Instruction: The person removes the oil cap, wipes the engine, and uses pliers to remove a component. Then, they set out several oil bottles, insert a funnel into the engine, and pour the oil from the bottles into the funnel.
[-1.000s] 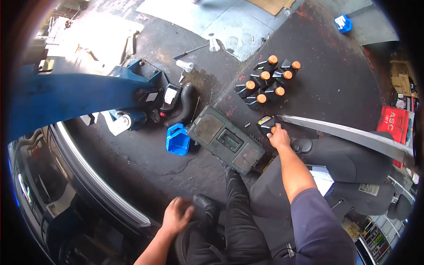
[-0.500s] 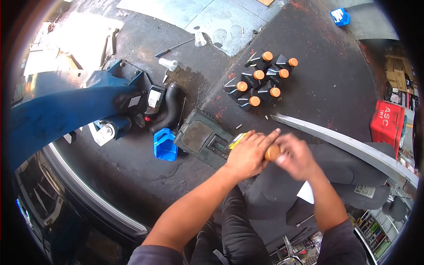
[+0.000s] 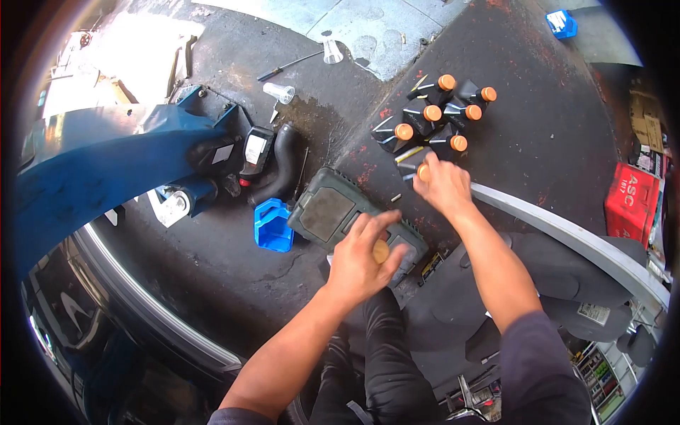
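Note:
My left hand [image 3: 361, 258] is over the dark green case [image 3: 322, 212], thumb and fingers curved around the orange cap [image 3: 381, 251] of a bottle. The hand hides most of that bottle. My right hand [image 3: 445, 185] reaches farther out and grips a black bottle [image 3: 406, 168] at its orange cap [image 3: 423, 172]. This bottle is at the near edge of a group of similar orange-capped black bottles [image 3: 425, 124] standing on the dark floor.
An open blue container [image 3: 273, 227] is left of the case. Beyond it are a black hose [image 3: 283, 159] and a black bottle with a red cap [image 3: 256, 152]. A metal strip [image 3: 552, 219] crosses on the right, near a red box [image 3: 630, 198]. A blue lift arm [image 3: 120, 152] spans the left.
My right hand has left the capped bottle near my left hand and reached forward to the group. My left hand has shifted left and nearer, over the case. The view has turned slightly.

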`<state>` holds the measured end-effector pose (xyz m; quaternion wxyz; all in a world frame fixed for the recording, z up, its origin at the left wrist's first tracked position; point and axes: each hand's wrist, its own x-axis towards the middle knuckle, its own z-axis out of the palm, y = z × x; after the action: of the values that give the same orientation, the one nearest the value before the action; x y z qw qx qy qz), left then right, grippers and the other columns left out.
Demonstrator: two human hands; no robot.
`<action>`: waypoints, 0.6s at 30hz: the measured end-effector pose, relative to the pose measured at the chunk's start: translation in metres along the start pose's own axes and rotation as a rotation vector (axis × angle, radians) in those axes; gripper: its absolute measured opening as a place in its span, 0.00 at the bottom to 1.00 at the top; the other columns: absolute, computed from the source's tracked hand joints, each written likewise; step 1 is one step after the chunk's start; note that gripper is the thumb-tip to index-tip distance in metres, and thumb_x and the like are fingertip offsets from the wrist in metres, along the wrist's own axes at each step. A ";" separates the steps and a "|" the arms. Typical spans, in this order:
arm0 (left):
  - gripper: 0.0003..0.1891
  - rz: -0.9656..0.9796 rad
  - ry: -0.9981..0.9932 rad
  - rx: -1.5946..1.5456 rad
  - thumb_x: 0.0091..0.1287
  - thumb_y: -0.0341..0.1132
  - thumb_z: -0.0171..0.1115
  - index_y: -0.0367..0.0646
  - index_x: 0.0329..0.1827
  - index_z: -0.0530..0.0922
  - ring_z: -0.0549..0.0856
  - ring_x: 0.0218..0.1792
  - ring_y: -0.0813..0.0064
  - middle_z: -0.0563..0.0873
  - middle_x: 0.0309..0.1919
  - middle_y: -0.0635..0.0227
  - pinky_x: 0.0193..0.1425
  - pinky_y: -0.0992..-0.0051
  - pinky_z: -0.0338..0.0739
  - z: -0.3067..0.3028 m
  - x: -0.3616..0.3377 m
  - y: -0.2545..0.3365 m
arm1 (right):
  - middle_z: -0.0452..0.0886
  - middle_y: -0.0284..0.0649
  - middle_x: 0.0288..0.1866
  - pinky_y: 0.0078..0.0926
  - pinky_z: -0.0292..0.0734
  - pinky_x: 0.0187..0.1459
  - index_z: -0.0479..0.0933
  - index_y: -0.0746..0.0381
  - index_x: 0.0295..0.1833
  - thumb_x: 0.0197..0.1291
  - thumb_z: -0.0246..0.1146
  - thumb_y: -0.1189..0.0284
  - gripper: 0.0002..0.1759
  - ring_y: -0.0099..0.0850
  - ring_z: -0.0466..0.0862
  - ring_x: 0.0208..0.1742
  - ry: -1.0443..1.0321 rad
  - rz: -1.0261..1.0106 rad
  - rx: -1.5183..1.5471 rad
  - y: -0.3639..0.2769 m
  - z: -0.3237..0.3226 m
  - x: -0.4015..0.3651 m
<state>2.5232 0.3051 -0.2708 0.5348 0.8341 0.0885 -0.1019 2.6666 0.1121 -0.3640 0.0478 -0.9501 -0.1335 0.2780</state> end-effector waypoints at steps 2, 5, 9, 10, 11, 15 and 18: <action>0.44 -0.138 -0.123 0.146 0.59 0.30 0.77 0.57 0.82 0.71 0.89 0.45 0.53 0.82 0.51 0.59 0.53 0.55 0.86 0.011 0.005 0.005 | 0.91 0.50 0.38 0.50 0.88 0.43 0.77 0.62 0.52 0.64 0.72 0.56 0.23 0.52 0.92 0.39 0.023 -0.102 -0.010 -0.019 -0.037 -0.048; 0.45 -0.165 -0.186 0.199 0.58 0.35 0.77 0.59 0.83 0.70 0.90 0.48 0.50 0.81 0.55 0.60 0.53 0.53 0.88 0.015 0.013 0.016 | 0.89 0.49 0.34 0.48 0.87 0.40 0.76 0.64 0.51 0.63 0.73 0.52 0.26 0.52 0.91 0.36 -0.018 -0.340 0.057 -0.045 -0.090 -0.111; 0.34 -0.092 -0.225 0.203 0.54 0.37 0.78 0.55 0.69 0.83 0.91 0.47 0.52 0.80 0.59 0.61 0.50 0.54 0.89 -0.002 0.002 0.007 | 0.90 0.49 0.36 0.49 0.87 0.42 0.76 0.65 0.59 0.65 0.72 0.50 0.31 0.52 0.92 0.39 -0.217 -0.417 0.332 -0.052 -0.105 -0.112; 0.29 -0.084 -0.196 0.229 0.51 0.39 0.80 0.53 0.61 0.87 0.91 0.45 0.55 0.80 0.58 0.62 0.48 0.56 0.90 -0.003 0.002 0.001 | 0.90 0.50 0.37 0.50 0.87 0.44 0.75 0.65 0.62 0.65 0.72 0.50 0.33 0.52 0.92 0.41 -0.262 -0.370 0.360 -0.047 -0.099 -0.093; 0.29 -0.074 -0.196 0.238 0.51 0.39 0.80 0.54 0.61 0.87 0.91 0.44 0.55 0.80 0.58 0.62 0.47 0.57 0.90 -0.005 0.003 -0.005 | 0.90 0.51 0.39 0.51 0.87 0.45 0.74 0.66 0.65 0.66 0.71 0.50 0.35 0.53 0.92 0.42 -0.313 -0.325 0.388 -0.044 -0.090 -0.070; 0.30 -0.060 -0.276 0.297 0.50 0.42 0.81 0.55 0.60 0.87 0.91 0.42 0.57 0.80 0.58 0.65 0.46 0.58 0.90 -0.016 -0.010 -0.027 | 0.90 0.54 0.45 0.53 0.85 0.55 0.68 0.61 0.74 0.70 0.70 0.54 0.36 0.55 0.91 0.52 0.038 -0.071 -0.043 -0.036 -0.014 0.048; 0.29 -0.078 -0.312 0.338 0.51 0.43 0.81 0.56 0.60 0.87 0.92 0.43 0.56 0.80 0.60 0.65 0.47 0.57 0.91 -0.023 -0.019 -0.034 | 0.90 0.54 0.47 0.53 0.84 0.57 0.70 0.56 0.74 0.70 0.70 0.57 0.33 0.55 0.90 0.54 -0.047 0.001 -0.022 -0.024 0.029 0.105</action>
<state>2.4980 0.3394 -0.2855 0.3902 0.8820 0.0185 -0.2637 2.7307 0.1647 -0.4384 0.0342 -0.9438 -0.1370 0.2987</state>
